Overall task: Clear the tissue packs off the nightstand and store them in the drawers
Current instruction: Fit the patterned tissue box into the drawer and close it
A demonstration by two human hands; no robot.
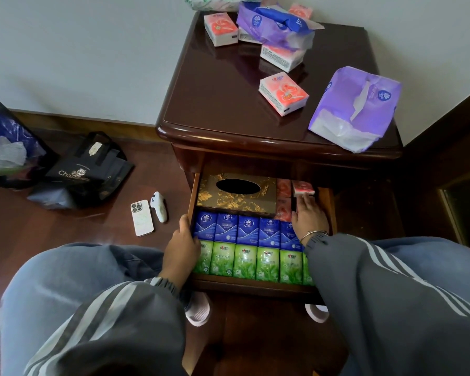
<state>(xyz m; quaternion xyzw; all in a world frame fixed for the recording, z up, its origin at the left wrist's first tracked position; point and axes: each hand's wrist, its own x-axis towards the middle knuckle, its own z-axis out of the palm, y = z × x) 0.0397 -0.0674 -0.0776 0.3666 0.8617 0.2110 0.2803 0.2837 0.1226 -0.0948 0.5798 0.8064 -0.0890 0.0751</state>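
Pushing a light, squashy pink pack (304, 189) into the drawer (192, 196), right hand (308, 215) fingers spread; left hand (181, 240) grips the drawer's side; best pinched by its flat sides.

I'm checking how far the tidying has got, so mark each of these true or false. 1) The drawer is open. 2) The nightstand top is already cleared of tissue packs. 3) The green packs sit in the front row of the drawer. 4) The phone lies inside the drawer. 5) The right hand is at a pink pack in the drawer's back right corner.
1) True: the drawer is pulled out, with the left hand on its left edge.
2) False: pink packs and purple packs remain on the nightstand.
3) True: the green packs lie nearest, the blue packs behind them.
4) False: the phone lies on the floor.
5) True: the right hand reaches the pink pack.
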